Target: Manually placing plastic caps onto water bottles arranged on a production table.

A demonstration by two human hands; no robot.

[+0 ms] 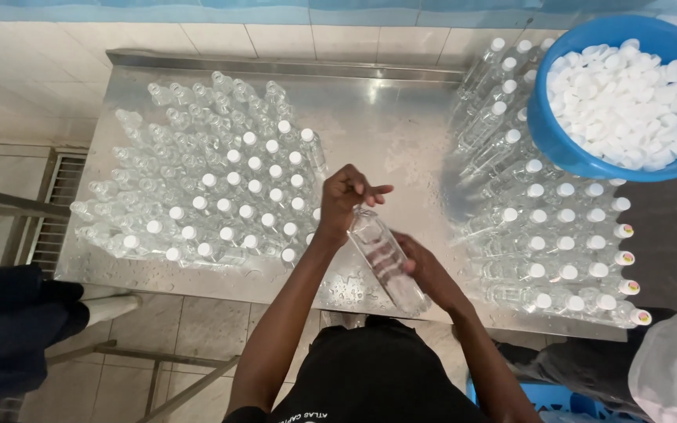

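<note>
— Closest to us is the black top (378, 376) the person wears, and just past it both arms reach out over the wet steel table (389, 125).

— What are the hands doing?

— The right hand (425, 270) is wrapped around the lower body of a clear plastic bottle (385, 262), tilted with its neck pointing away. The left hand (346, 200) is at the neck, thumb and a couple of fingers pinched there, the other fingers fanned out. Whether a cap sits under them, I cannot tell.

— Anything that worries you?

— The tabletop is beaded with water and the bottle looks slick and thin-walled. I'd judge a hard squeeze could dent it or push liquid out, and a wet grip could let it slide. The left elbow is also near the capped and uncapped bottles (213, 196) standing packed together on the left; one nudge might topple a row.

— And on the other side?

— Capped bottles lying in rows (558, 243), smooth, round, transparent, with small white tops. Above them a glossy blue basin (558, 149) heaped with white caps (624, 102). Pale tiles line the wall and floor.
</note>
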